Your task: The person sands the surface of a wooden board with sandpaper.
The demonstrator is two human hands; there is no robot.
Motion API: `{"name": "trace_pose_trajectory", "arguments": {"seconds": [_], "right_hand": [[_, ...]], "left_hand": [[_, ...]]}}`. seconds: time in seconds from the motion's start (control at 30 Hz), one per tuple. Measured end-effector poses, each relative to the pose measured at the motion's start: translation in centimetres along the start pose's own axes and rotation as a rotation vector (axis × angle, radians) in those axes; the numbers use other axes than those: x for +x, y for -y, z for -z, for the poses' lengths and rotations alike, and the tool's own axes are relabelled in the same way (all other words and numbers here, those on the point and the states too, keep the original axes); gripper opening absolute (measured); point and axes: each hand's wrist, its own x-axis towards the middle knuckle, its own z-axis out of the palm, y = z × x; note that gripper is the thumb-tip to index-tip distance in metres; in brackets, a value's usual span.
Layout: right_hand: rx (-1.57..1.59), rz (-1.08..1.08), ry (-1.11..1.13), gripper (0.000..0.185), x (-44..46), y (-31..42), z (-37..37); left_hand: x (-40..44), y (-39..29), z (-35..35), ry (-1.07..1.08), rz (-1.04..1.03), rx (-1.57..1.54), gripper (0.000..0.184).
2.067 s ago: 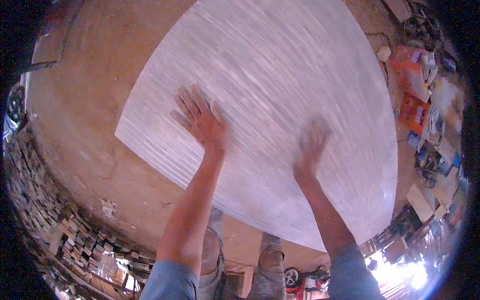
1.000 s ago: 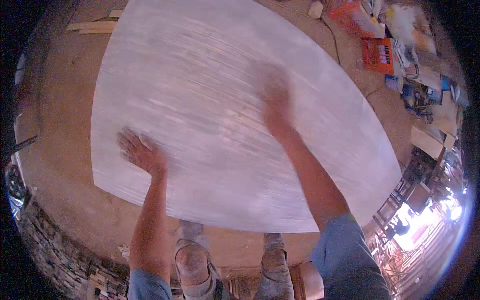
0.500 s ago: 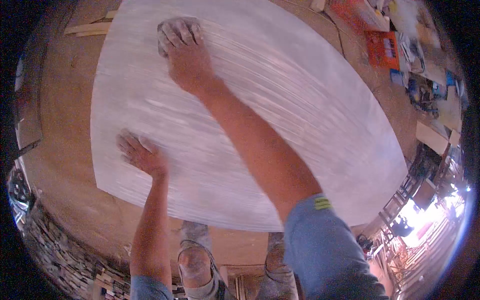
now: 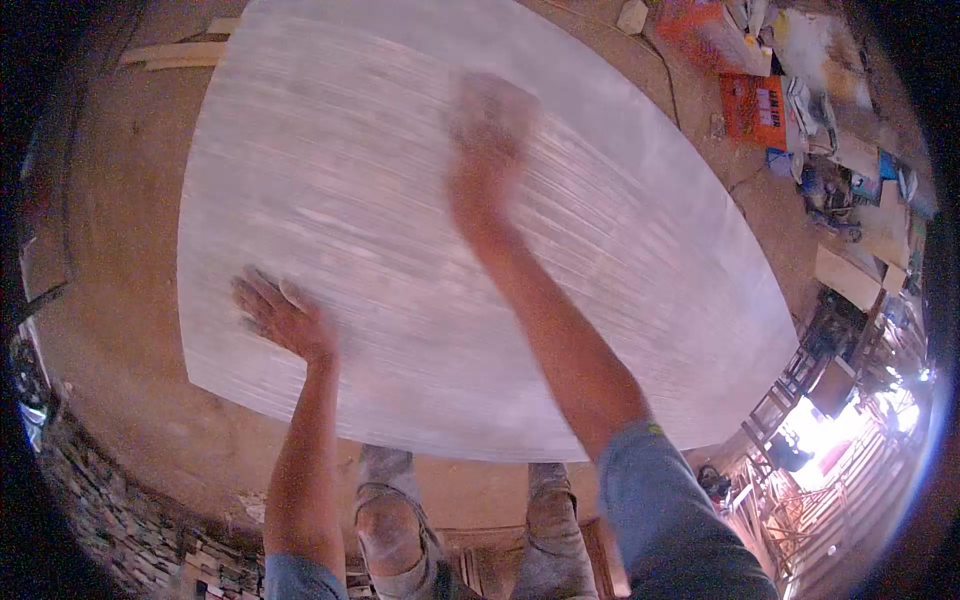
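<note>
A large white panel [image 4: 400, 400], streaked with pale dust, lies in front of me. On its left part my left hand [image 4: 290, 315] rests flat, fingers stretched out and dusty, holding nothing. My right hand [image 4: 490, 150] is over the upper middle of the panel, smeared by motion. Under its fingers is a dark piece of sandpaper [image 4: 480, 90], pressed against the white surface; its edges are blurred now.
Wooden strips [image 4: 175, 55] lie beyond the panel's upper left edge. An orange box [image 4: 752, 110], papers and scattered clutter lie at the upper right. Stacked wood pieces [image 4: 110, 530] fill the lower left. My knees [image 4: 388, 535] are below the near edge.
My right hand has swept to the right and slightly down across the panel with the sandpaper. My left hand stays in nearly the same place. The view has shifted slightly.
</note>
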Motion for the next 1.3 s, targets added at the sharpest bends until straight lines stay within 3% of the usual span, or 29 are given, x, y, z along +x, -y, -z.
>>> {"name": "trace_pose_trajectory", "arguments": {"seconds": [0.03, 0.1, 0.13, 0.2, 0.3, 0.33, 0.37, 0.4, 0.43, 0.5, 0.53, 0.6, 0.67, 0.7, 0.73, 0.77, 0.8, 0.87, 0.9, 0.93, 0.97, 1.0, 1.07, 1.1, 1.2, 1.27, 1.3], "right_hand": [[-0.073, 0.115, 0.078, 0.060, 2.6, 4.1, 0.0], [0.072, 0.175, -0.015, 0.057, 5.4, 7.6, -1.4], [0.067, 0.168, -0.023, 0.057, 4.9, 6.1, -0.6], [0.086, 0.311, 0.182, 0.058, 2.4, 0.1, 0.9], [-0.156, 0.013, 0.233, 0.044, -6.9, -15.7, 7.0], [0.086, -0.060, 0.154, 0.046, -8.2, -19.0, 11.4], [-0.056, -0.021, 0.217, 0.057, -10.3, -22.1, 15.9], [-0.143, -0.222, 0.136, 0.054, -12.7, -25.1, 17.2], [-0.143, -0.212, 0.138, 0.054, -12.1, -25.3, 16.5], [-0.326, -0.137, -0.099, 0.046, -10.3, -25.6, 14.0], [-0.165, -0.187, -0.202, 0.045, -7.3, -26.0, 8.9], [-0.160, -0.107, -0.285, 0.038, -0.4, -17.2, -4.0], [-0.124, 0.103, -0.145, 0.047, 7.8, 1.3, -4.5], [0.142, 0.140, -0.222, 0.048, 10.6, 6.3, -6.6], [0.143, 0.135, -0.237, 0.048, 11.5, 6.5, -5.0], [0.085, 0.360, -0.153, 0.050, 11.8, 6.6, -3.1], [0.020, 0.578, -0.054, 0.053, 11.4, 5.4, -2.3], [0.140, 0.269, 0.145, 0.057, 9.4, -3.7, 0.2], [-0.085, 0.111, 0.267, 0.055, 7.5, -9.1, 3.7], [-0.062, 0.171, -0.044, 0.051, 4.4, -16.7, 5.0], [-0.168, -0.017, 0.066, 0.055, 1.5, -22.8, 9.4], [0.209, -0.181, -0.078, 0.053, -1.3, -30.1, 11.7], [0.140, -0.214, -0.137, 0.053, -4.5, -35.6, 16.0], [0.405, -0.362, -0.293, 0.053, -4.8, -38.6, 15.3], [-0.149, -0.254, -0.266, 0.050, 0.3, -29.4, 6.7], [-0.194, -0.188, -0.120, 0.048, 5.4, -16.7, -0.5], [-0.076, -0.127, 0.033, 0.052, 7.3, -9.7, -0.5]], "left_hand": [[-0.1, -0.1, 0.1, -0.002, -0.005, 0.008, 0.063], [-0.5, -0.4, 0.3, -0.002, -0.015, 0.015, 0.062], [-0.3, -0.2, 0.0, 0.002, -0.004, 0.014, 0.062], [-0.2, 0.0, -0.1, 0.009, 0.003, 0.014, 0.062], [-0.4, -0.1, 0.2, -0.013, -0.014, 0.017, 0.062], [-0.3, -0.4, 0.6, -0.003, -0.012, 0.004, 0.062], [0.0, -0.5, 0.8, 0.002, -0.008, -0.009, 0.061], [0.1, -0.5, 0.6, 0.003, -0.001, -0.012, 0.061], [0.1, -0.3, 0.3, -0.022, -0.011, -0.011, 0.062], [0.1, -0.2, 0.5, -0.047, -0.017, -0.002, 0.062], [0.2, -0.7, 0.9, -0.024, 0.000, 0.010, 0.062], [0.3, -0.6, 0.8, -0.007, 0.013, 0.031, 0.063], [0.0, -0.3, 0.5, -0.011, 0.025, 0.011, 0.063], [-0.1, -0.2, 0.5, -0.019, 0.017, 0.012, 0.063], [-0.1, -0.2, 0.5, -0.009, 0.005, 0.016, 0.062], [-0.2, -0.2, 0.5, 0.004, -0.006, 0.023, 0.062], [-0.4, 0.0, 0.4, 0.011, -0.016, 0.022, 0.062], [-0.5, 0.3, 0.2, -0.003, 0.009, -0.020, 0.063], [-0.4, 0.2, 0.2, -0.001, 0.009, -0.031, 0.063], [-0.4, 0.4, 0.2, 0.004, 0.013, -0.004, 0.063], [-0.4, 0.3, 0.2, 0.008, 0.013, 0.022, 0.063], [-0.3, 0.1, 0.3, 0.010, 0.008, 0.013, 0.063], [-0.3, -0.1, 0.5, 0.010, 0.021, 0.025, 0.064], [-0.2, 0.0, 0.2, 0.008, 0.029, 0.025, 0.064], [-0.3, 0.5, -0.1, -0.033, -0.035, 0.020, 0.064], [-0.6, -0.1, 0.4, -0.019, -0.015, -0.004, 0.062], [-0.8, 0.2, 0.2, -0.020, -0.032, 0.006, 0.062]]}}
